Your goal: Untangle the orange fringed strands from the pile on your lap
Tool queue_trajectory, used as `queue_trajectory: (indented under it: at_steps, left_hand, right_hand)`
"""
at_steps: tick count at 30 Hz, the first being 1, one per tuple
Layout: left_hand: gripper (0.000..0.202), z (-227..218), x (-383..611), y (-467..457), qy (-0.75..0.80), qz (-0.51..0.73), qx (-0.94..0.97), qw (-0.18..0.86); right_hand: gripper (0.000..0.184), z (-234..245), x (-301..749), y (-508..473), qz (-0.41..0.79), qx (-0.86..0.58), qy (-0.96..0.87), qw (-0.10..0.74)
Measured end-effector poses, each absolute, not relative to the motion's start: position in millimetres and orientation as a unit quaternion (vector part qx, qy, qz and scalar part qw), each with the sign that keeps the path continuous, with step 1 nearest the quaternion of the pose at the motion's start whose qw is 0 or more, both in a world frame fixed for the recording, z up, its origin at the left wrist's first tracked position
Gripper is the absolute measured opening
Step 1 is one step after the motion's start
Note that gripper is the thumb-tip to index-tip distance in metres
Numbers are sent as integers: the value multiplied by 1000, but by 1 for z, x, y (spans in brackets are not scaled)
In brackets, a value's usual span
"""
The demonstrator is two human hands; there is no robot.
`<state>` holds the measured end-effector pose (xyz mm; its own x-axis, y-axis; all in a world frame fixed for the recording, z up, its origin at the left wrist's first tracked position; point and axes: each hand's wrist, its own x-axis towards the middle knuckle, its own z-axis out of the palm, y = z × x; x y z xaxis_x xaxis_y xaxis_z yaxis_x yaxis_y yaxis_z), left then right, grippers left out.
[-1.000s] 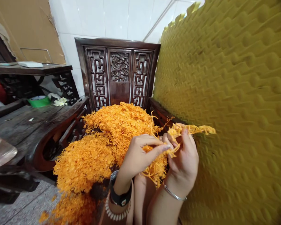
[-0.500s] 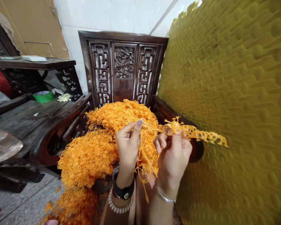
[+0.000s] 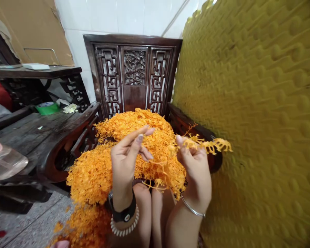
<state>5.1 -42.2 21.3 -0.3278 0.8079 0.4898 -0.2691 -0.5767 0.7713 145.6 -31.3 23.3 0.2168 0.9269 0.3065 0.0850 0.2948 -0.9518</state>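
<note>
My right hand (image 3: pixel 196 168) pinches a branched orange plastic strip (image 3: pixel 219 145) between thumb and fingers; its toothed end sticks out to the right. My left hand (image 3: pixel 126 151) is a short way to the left, its index finger stretched past the thumb and its fingers parted. Below and between the hands, a thin orange strand with small branches (image 3: pixel 158 182) hangs over my knees; whether it touches the left fingertips I cannot tell. Behind both hands lies a large heap of orange branched plastic pieces (image 3: pixel 134 120) on a carved wooden chair.
The chair's dark carved back (image 3: pixel 134 93) stands against white tiles. A yellow-green foam mat (image 3: pixel 260 120) rises along the right. At the left, a wooden seat (image 3: pixel 18 134) bears a clear bottle (image 3: pixel 7 160) and a green tape roll (image 3: pixel 48 108). More orange pieces (image 3: pixel 82 224) lie low at left.
My left hand has moved left and its fingers have parted from the strands it pinched. The strands between the hands have dropped lower. My right hand still holds the orange strip.
</note>
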Motion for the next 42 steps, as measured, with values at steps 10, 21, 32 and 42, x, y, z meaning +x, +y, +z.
queue_trajectory:
  at_steps: [10,21,32,42]
  left_hand:
    - [27,17,33,-34,316,623,594,400]
    - [53,14,43,-17,165,654,360,645]
    - [49,20,51,-19,43,689,161,705]
    - [43,17,34,-18,97,698,169,689]
  right_hand:
    - [44,24,134,-28,392,-408,-518,642]
    - [36,29,127,-24,633,-245,-366,636]
    - [51,27,122,-12,646,-142,-409,628]
    - [55,14,108,-1,650,-97,-377,653]
